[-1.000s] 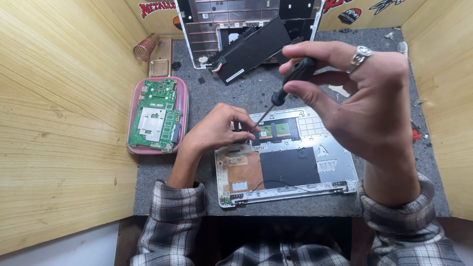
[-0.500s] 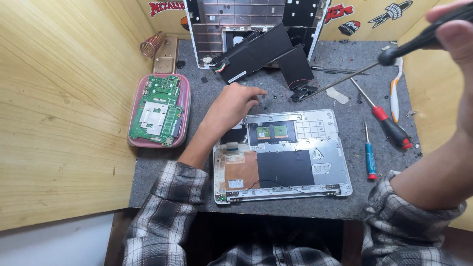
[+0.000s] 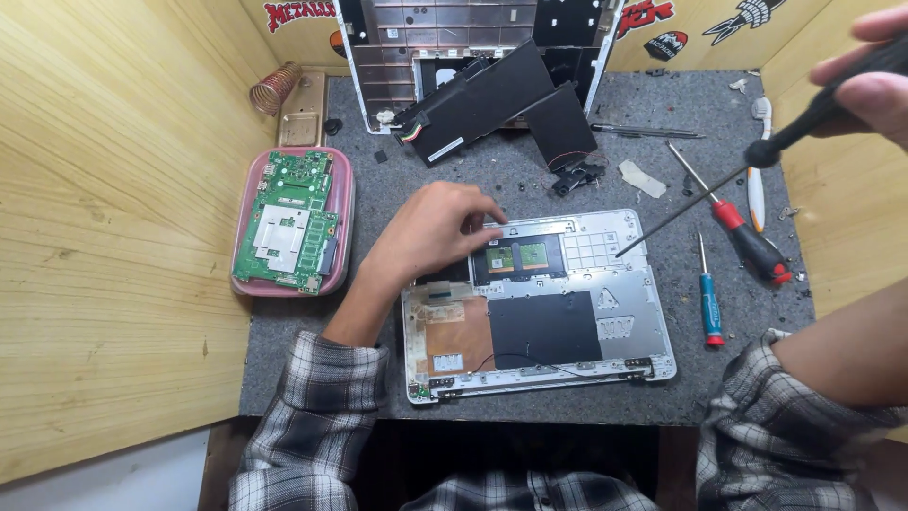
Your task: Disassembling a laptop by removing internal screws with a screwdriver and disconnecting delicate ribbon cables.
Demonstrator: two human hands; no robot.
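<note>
At the far left, a pink tray sits on the grey mat and carries a green circuit board; what lies under the board is hidden. Behind it rest a coiled copper spring and a small tan pad. On the back wall, a red sticker is cut off by the top edge, and its lower neighbour is mostly hidden behind the upright laptop lid. A black battery pack leans against that lid.

The left hand lies loosely open, fingers bent, fingertips touching the top edge of the silver laptop base, just beside two small green boards. Its palm hides part of the base's upper left corner. A copper-coloured patch and a black rectangular sheet cover the lower part of the base.

Further right, a black-handled screwdriver slants down, its tip hanging over the base's right upper area; whether it touches cannot be told. The right hand, partly cut off at the corner, is closed around the handle, well apart from the left hand. On the mat lie a red-handled screwdriver, a small blue one and a white toothbrush. On the right wall, a black and white sticker is cropped by the frame
</note>
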